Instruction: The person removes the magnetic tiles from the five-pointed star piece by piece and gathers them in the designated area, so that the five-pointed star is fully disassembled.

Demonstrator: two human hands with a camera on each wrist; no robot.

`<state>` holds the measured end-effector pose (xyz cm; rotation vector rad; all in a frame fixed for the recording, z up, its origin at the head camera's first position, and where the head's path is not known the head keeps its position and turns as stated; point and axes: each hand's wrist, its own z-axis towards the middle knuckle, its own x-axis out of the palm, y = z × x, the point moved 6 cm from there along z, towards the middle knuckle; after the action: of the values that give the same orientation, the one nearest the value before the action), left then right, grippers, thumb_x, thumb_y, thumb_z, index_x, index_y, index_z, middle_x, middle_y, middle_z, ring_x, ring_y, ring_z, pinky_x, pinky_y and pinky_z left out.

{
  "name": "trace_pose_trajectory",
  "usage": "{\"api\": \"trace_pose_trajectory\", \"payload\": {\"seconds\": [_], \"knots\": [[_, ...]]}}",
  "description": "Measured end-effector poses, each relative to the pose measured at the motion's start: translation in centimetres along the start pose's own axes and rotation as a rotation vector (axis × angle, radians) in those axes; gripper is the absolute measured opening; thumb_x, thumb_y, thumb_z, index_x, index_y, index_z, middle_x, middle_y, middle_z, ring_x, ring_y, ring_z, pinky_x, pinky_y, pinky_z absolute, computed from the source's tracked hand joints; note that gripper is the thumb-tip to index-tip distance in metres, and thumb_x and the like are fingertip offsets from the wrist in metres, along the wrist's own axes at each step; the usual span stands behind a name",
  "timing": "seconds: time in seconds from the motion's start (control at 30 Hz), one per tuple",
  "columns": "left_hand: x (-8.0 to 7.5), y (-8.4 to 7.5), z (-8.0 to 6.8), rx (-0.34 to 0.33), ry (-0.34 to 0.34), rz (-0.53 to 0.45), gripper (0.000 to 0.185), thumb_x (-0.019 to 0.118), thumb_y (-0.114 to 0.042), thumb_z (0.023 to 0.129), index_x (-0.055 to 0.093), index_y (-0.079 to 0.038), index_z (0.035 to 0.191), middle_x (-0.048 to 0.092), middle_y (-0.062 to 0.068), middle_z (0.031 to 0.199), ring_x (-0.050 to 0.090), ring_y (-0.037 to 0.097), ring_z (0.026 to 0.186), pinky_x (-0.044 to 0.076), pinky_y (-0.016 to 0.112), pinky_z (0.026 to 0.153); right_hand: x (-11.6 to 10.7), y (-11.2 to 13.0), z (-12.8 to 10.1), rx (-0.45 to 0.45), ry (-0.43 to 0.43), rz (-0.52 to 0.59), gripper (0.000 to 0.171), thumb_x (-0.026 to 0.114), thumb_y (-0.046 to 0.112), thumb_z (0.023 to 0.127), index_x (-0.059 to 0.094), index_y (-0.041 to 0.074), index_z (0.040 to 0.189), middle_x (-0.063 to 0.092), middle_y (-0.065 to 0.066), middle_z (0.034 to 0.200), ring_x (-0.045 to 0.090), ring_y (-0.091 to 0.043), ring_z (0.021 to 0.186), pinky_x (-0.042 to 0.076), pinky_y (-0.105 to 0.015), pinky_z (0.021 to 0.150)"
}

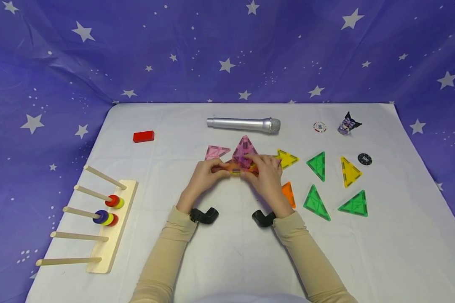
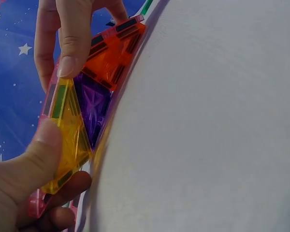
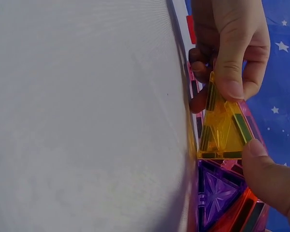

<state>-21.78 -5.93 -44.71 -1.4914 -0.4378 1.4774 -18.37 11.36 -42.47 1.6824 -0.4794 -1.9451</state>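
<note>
A small build of see-through triangular magnetic tiles stands mid-table between both hands, a pink tile [image 1: 244, 147] rising at its back. My left hand [image 1: 206, 174] pinches its left end, thumb on a yellow tile [image 2: 72, 137] and fingers behind and beneath. From the other side my right hand [image 1: 265, 174] grips the build, its thumb at the yellow tile's upper edge [image 3: 241, 128]. Beside the yellow one sits a purple tile [image 2: 93, 104], then an orange tile [image 2: 113, 58]. Pink tiles line the back of the row, partly hidden by the fingers.
Loose tiles surround the build: pink [image 1: 216, 152] left; yellow [image 1: 287, 159], orange [image 1: 288, 195] and several green tiles [image 1: 317, 203] right. A toy microphone [image 1: 239, 124] lies behind. Left are a red block [image 1: 143, 136] and a peg rack [image 1: 117, 227]; far right, a figurine [image 1: 348, 124] and chips [image 1: 365, 159].
</note>
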Motion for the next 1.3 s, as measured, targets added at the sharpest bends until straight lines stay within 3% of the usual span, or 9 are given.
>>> {"api": "trace_pose_trajectory", "payload": {"seconds": [0.3, 0.57, 0.93, 1.3], "knots": [[-0.3, -0.6, -0.1, 0.041, 0.035, 0.106, 0.024, 0.077, -0.019, 0.072, 0.067, -0.010, 0.092, 0.065, 0.001, 0.077, 0.044, 0.013, 0.058, 0.040, 0.031, 0.061, 0.0, -0.1, 0.0, 0.003, -0.006, 0.012, 0.052, 0.071, 0.034, 0.075, 0.056, 0.020, 0.123, 0.051, -0.013, 0.118, 0.032, -0.033, 0.116, 0.019, -0.060, 0.093], [-0.3, -0.2, -0.2, 0.071, 0.001, 0.068, 0.016, 0.076, -0.019, 0.073, 0.067, -0.010, 0.082, 0.063, -0.002, 0.070, 0.035, 0.010, 0.052, 0.031, 0.026, 0.051, 0.0, -0.1, 0.1, 0.004, 0.007, 0.007, 0.054, 0.071, 0.038, 0.075, 0.054, 0.021, 0.124, 0.051, -0.014, 0.118, 0.032, -0.032, 0.117, 0.021, -0.060, 0.092], [0.1, 0.5, -0.3, 0.100, -0.022, -0.043, 0.013, 0.076, -0.016, 0.072, 0.067, -0.010, 0.079, 0.068, 0.000, 0.081, 0.060, 0.008, 0.066, 0.047, 0.025, 0.061, 0.2, 0.0, 0.0, -0.014, -0.007, -0.008, 0.055, 0.072, 0.037, 0.075, 0.054, 0.022, 0.124, 0.051, -0.014, 0.118, 0.032, -0.032, 0.117, 0.020, -0.062, 0.091], [0.2, 0.6, -0.3, 0.119, 0.006, -0.126, 0.009, 0.074, -0.015, 0.075, 0.067, -0.010, 0.079, 0.068, 0.001, 0.082, 0.062, 0.009, 0.068, 0.048, 0.027, 0.062, 0.0, 0.0, 0.1, -0.010, -0.004, 0.019, 0.051, 0.072, 0.034, 0.076, 0.055, 0.020, 0.123, 0.052, -0.015, 0.118, 0.033, -0.033, 0.116, 0.019, -0.062, 0.092]]}}
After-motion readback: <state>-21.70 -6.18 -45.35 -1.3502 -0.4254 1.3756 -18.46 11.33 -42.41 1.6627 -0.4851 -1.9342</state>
